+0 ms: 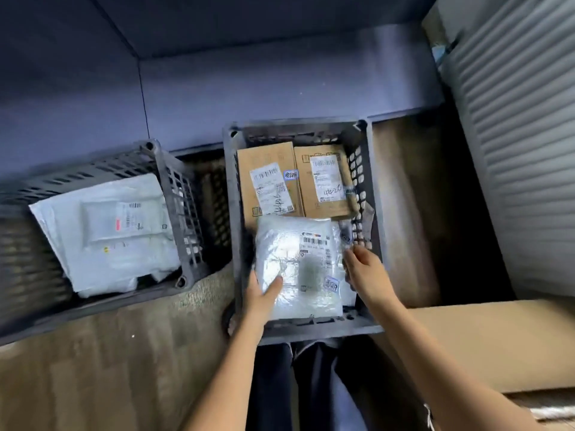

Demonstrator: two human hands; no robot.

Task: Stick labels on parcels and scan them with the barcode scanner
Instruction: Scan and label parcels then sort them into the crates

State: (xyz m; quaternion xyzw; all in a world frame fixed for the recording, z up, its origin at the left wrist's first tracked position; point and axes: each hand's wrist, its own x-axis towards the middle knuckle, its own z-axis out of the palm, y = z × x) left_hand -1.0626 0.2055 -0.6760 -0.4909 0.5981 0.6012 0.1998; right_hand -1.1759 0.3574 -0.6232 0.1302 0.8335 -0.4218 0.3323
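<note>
A white plastic-bag parcel (292, 269) with a shipping label and a small blue sticker (331, 284) lies in the near half of the dark crate (231, 213) in front of me. My left hand (263, 295) grips the parcel's left edge, thumb on top. My right hand (365, 272) is at the parcel's right edge with fingers loosely curled; whether it grips the bag is unclear. Behind it lie two labelled cardboard boxes, the left box (267, 178) and the right box (326, 181). No barcode scanner is in view.
A second dark crate (174, 197) at the left holds white bag parcels (109, 234). A large cardboard box (497, 340) sits at the right, beside a ribbed shutter (522, 135). A blue wall stands behind the crates. My legs show below the near crate.
</note>
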